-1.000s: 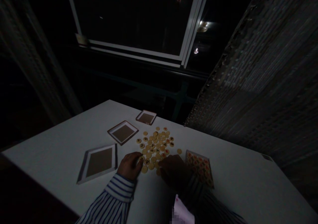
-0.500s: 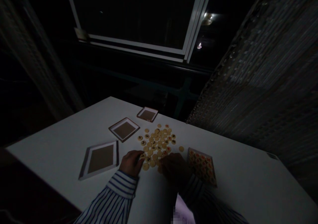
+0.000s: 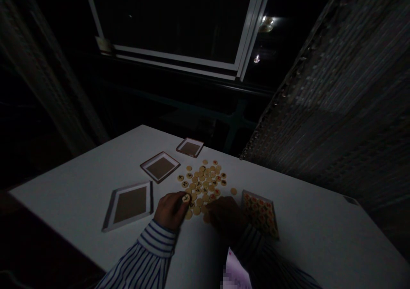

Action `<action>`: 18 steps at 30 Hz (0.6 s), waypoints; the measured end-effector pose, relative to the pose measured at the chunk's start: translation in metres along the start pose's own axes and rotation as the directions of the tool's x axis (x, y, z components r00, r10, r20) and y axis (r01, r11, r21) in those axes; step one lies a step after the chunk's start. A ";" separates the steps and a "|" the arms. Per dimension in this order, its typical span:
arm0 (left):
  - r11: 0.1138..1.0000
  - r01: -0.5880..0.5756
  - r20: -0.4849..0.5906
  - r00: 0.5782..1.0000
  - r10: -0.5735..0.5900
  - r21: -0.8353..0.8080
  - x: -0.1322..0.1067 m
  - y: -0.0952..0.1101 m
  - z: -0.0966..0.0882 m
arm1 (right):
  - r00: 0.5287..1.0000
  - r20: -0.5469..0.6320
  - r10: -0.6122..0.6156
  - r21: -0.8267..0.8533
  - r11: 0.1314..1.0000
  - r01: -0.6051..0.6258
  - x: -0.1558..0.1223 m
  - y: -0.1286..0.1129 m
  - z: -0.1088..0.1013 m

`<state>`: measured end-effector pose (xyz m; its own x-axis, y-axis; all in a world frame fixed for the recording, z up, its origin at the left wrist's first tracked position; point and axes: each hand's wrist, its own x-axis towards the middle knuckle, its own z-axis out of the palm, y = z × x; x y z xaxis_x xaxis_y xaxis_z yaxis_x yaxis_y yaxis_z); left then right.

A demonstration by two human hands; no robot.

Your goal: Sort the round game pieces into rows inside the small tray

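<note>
Between the thumb and fingers of my left hand is a round wooden Chinese chess piece, its dark character facing up. A loose pile of Chinese chess pieces spreads over the table beyond both hands, several showing black or red characters and many showing plain faces. My right hand lies in shadow at the pile's near right edge, fingers curled in and touching or close to pieces there. Whatever it may hold is hidden. Right of that hand sits a shallow box part with rows of red-marked round pieces.
On the left of the white table lie a large shallow box tray, a middle tray and a smaller one. A lit purple sheet shows at the bottom. Beyond stand a dark window and a curtain.
My left hand has raised and tilted the chess piece slightly, so its character shows more clearly. The right hand has barely shifted.
</note>
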<state>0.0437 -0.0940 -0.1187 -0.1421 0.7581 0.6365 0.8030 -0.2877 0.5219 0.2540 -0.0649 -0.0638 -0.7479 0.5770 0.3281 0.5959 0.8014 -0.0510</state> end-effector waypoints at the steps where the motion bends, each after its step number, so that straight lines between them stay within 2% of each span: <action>1: 1.000 0.014 -0.030 0.999 -0.014 -0.012 0.000 0.003 0.000 | 1.000 -0.009 0.001 0.007 1.000 -0.001 0.000 0.000 0.000; 4: 0.999 0.035 -0.077 0.996 -0.038 -0.038 -0.001 0.008 -0.002 | 1.000 -0.023 0.001 0.017 1.000 -0.001 0.000 0.002 0.002; 10: 0.998 0.007 -0.100 0.995 -0.013 -0.063 0.003 0.017 -0.007 | 1.000 0.001 0.007 0.011 1.000 -0.007 0.001 0.005 -0.005; 16: 0.995 -0.097 -0.088 0.992 0.094 -0.031 0.008 0.026 -0.013 | 0.995 -0.084 0.047 -0.023 0.999 -0.049 -0.002 0.009 -0.022; 18: 0.993 -0.117 -0.075 0.990 0.115 -0.018 0.009 0.029 -0.013 | 0.994 -0.077 0.074 -0.039 0.996 -0.077 -0.004 0.012 -0.029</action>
<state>0.0581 -0.1025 -0.0908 -0.0917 0.6738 0.7332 0.8034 -0.3849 0.4542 0.2731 -0.0622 -0.0381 -0.6770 0.6208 0.3954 0.6626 0.7479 -0.0398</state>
